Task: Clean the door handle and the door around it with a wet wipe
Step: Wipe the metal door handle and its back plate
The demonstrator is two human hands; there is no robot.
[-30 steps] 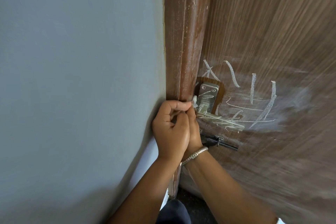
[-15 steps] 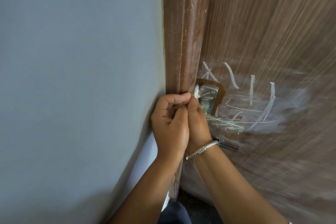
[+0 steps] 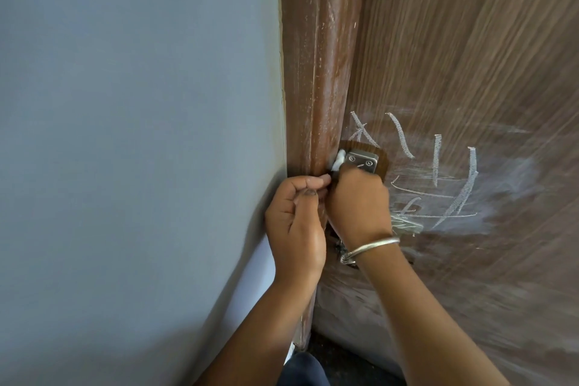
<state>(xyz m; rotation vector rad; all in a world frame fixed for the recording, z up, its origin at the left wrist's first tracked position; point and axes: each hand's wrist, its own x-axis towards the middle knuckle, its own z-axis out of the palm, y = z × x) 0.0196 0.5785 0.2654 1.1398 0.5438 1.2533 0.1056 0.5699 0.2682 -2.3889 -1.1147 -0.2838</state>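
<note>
A brown wood-grain door carries white chalk marks to the right of a metal handle plate. My right hand, with a silver bangle at the wrist, covers most of the plate and lever; only the lever's tip shows. A small white wet wipe does not apply; the white wet wipe does not apply either.
A brown door frame runs upright just left of the handle. A plain grey-blue wall fills the left half. A dark key or latch part shows below my right wrist. Dark floor lies at the bottom.
My right hand has slid upward along the handle plate, carrying the white wipe higher beside the frame. My left hand has stayed almost in place.
</note>
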